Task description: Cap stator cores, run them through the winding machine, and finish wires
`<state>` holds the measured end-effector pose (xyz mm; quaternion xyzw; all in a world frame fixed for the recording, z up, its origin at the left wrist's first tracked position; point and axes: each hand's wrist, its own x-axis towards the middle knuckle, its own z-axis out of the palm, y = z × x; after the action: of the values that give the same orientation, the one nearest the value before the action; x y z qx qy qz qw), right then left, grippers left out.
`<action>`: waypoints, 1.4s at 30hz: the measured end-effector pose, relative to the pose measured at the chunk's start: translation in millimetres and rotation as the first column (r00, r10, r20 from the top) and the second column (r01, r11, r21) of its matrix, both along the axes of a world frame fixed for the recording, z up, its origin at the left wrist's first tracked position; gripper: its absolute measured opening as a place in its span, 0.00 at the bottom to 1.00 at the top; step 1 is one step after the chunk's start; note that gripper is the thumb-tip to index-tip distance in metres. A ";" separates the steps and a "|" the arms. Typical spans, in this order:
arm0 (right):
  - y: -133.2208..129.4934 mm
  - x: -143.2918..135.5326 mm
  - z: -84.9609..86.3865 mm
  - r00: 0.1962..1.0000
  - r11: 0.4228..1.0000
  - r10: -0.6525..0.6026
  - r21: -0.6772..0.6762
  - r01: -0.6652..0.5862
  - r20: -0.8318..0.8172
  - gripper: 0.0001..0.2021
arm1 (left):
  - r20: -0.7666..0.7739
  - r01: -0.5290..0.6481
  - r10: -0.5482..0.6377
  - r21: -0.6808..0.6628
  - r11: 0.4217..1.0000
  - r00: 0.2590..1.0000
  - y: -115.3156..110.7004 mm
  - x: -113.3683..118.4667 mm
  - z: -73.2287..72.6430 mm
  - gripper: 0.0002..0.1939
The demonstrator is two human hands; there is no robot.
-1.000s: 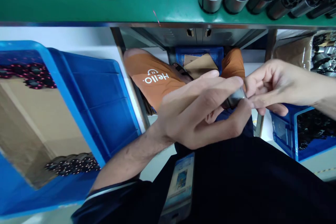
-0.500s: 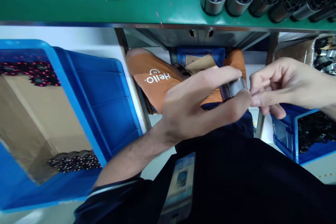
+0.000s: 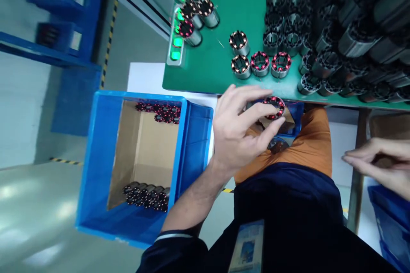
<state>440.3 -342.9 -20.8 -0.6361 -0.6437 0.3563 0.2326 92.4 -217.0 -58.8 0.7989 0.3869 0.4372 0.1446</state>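
In my left hand (image 3: 243, 130) is a wound motor stator (image 3: 276, 101), a short ring with red copper windings, gripped between thumb and fingers just off the bench's front edge. The end with the windings faces up toward me. My right hand (image 3: 381, 164) is apart from it at the right, thumb and forefinger tips pinched together. Anything between those tips is too small to make out. Closest to the held stator on the bench are two red-wound stators (image 3: 260, 64) and two copper-coloured ones (image 3: 238, 42), standing upright.
Rows of black, unwound stators (image 3: 329, 64) crowd the right of the green bench (image 3: 221, 68). More wound ones (image 3: 192, 13) stand by a strip with green lights (image 3: 177, 42). A blue crate (image 3: 184, 153) lined with cardboard holds several stators at my left. Another blue bin (image 3: 389, 217) is lower right.
My view has swung left and up, showing more bench and floor. My right hand has drawn away from the stator to the right. My left hand still holds it, now nearer the bench edge.
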 end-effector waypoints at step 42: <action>33.0 -109.0 18.1 0.720 0.964 -0.251 -0.237 0.123 -0.647 0.24 | 0.232 0.399 -0.377 -0.053 0.916 0.897 -23.6 8.1 21.7 0.27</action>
<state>331.2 -309.9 -2.7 -0.5445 -0.4144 0.5917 0.4263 100.5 -240.6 -37.1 0.7993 0.2229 0.4643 0.3096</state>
